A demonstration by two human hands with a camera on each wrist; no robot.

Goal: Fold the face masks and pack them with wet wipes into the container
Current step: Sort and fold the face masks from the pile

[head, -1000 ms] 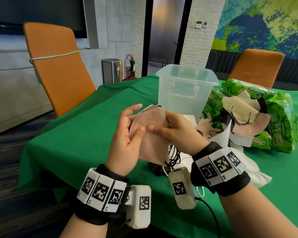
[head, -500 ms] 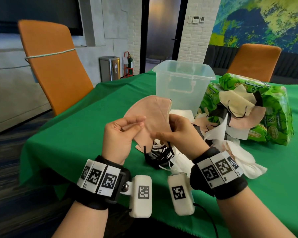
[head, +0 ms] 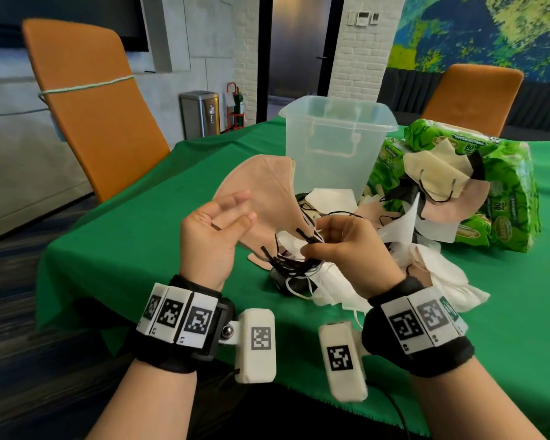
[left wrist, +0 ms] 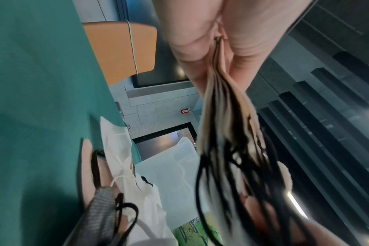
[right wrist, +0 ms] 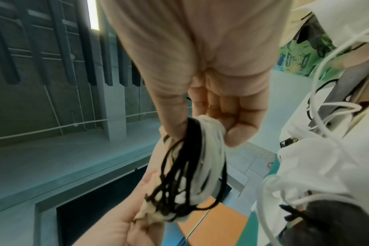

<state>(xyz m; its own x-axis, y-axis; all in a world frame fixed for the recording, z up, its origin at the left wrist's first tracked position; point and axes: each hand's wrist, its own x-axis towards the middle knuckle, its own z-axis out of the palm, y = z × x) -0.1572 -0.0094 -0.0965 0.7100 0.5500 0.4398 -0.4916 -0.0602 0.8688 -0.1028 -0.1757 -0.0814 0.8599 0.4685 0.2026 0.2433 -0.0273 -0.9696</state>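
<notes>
A stack of beige face masks (head: 261, 188) is held above the green table, and my left hand (head: 238, 211) pinches its edge between thumb and fingers (left wrist: 187, 55). The masks' black and white ear loops (head: 291, 258) hang in a tangled bundle. My right hand (head: 311, 239) pinches that bundle (right wrist: 185, 174) between thumb and forefinger (right wrist: 240, 133). The clear plastic container (head: 337, 144) stands open just beyond the hands. Green wet wipe packs (head: 502, 198) lie to its right with loose masks (head: 438, 173) draped on them.
A heap of white, beige and black masks (head: 426, 274) lies on the green tablecloth (head: 124, 236) under and to the right of my right hand. Orange chairs stand at the far left (head: 89, 106) and far right (head: 470, 93). The near table edge runs below my wrists.
My right hand has shifted from the mask body to the dangling ear loops and gathered them. The left hand's fingers have spread along the mask, which now tilts further away.
</notes>
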